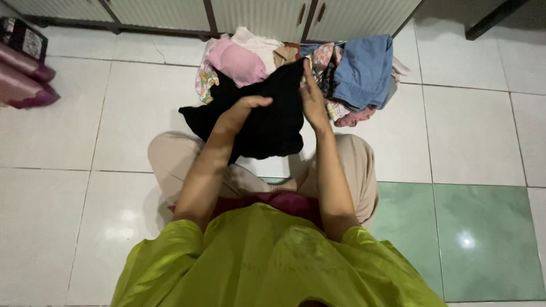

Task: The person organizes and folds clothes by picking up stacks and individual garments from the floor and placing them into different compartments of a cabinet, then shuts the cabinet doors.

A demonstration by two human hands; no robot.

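I sit cross-legged on a tiled floor and hold up a black garment (273,122) in front of me. My left hand (239,113) grips its left side, thumb over the cloth. My right hand (313,99) holds its upper right edge with the fingers stretched upward. The garment hangs loosely between both hands, above my knees. Right behind it lies a pile of clothes (341,79): a pink piece (239,61), a white piece (259,42), a blue denim piece (364,68) and floral fabric (206,79).
White cabinet doors (261,17) stand just behind the pile. Pink and maroon rolled items (23,79) lie at the far left by a dark box (23,37). Green tiles (460,239) lie to my right, white tiles (57,204) to my left.
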